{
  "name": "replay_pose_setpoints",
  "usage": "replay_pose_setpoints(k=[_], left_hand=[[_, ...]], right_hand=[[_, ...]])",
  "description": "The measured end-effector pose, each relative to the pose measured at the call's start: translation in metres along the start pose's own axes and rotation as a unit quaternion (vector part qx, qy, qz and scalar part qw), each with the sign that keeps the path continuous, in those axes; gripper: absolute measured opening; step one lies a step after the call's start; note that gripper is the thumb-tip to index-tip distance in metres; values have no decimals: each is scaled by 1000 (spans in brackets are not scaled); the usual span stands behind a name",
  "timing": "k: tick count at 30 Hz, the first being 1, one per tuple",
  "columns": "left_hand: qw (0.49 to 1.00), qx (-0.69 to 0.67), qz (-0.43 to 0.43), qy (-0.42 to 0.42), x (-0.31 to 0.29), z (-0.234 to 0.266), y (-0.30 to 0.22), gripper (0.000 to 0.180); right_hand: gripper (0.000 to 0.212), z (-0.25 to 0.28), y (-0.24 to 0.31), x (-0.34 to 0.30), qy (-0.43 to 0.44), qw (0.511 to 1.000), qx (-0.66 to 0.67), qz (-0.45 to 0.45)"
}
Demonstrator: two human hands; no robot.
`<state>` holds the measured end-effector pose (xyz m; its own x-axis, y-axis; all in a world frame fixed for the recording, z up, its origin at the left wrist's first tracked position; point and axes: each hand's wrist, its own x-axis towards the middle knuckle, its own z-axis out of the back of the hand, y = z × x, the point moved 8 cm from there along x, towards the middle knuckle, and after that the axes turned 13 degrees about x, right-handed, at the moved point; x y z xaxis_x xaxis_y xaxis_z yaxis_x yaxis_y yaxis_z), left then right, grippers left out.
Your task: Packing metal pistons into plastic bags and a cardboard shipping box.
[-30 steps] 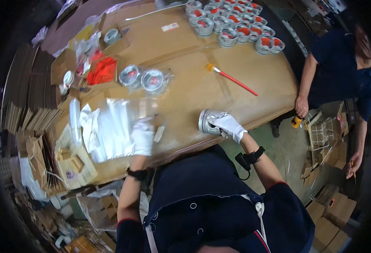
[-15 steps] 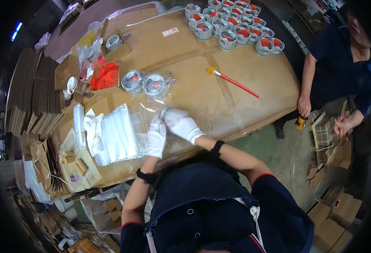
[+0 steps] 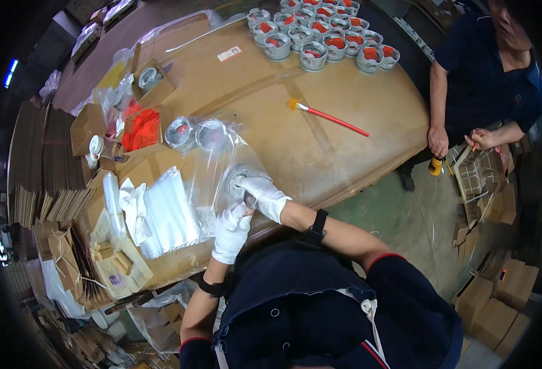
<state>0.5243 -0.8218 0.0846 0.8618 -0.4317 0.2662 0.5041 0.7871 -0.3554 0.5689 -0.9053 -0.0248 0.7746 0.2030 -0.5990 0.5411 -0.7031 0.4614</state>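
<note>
Both my hands wear white gloves and meet at the table's near edge. Under the fingers of my right hand is a round silver metal part, piston-like, which the hand grips from above. A clear plastic bag lies around or against that part; I cannot tell which. My left hand is closed, thumb up, at a small grey metal piece between the two hands. Just beyond, two similar silver parts in clear bags stand side by side.
Flat clear bags lie at left, beside an open box of orange pieces and stacked cardboard. Several silver parts with orange inserts stand at the far side. A red-handled brush lies mid-table. A co-worker stands at right.
My hands have come slightly nearer to me, and the silver part now shows under my right hand. More of the clear bag is visible. The co-worker's hands have come closer together.
</note>
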Motion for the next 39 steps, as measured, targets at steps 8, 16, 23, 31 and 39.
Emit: replay_pose_setpoints(k=[8, 16, 23, 31, 39], left_hand=[[996, 8, -87, -20, 31, 21, -29, 9], [972, -93, -182, 118, -7, 15, -72, 3], [997, 43, 46, 52, 27, 8, 26, 107], [818, -461, 340, 55, 8, -43, 90, 27], [986, -27, 137, -88, 39, -17, 45, 38]], right_hand=[[31, 18, 29, 22, -34, 831, -516, 204], [31, 5, 63, -1, -51, 995, -40, 72], [29, -31, 66, -11, 0, 642, -744, 186], [20, -30, 154, -61, 12, 652, -670, 355], [27, -27, 42, 8, 17, 561, -792, 240]])
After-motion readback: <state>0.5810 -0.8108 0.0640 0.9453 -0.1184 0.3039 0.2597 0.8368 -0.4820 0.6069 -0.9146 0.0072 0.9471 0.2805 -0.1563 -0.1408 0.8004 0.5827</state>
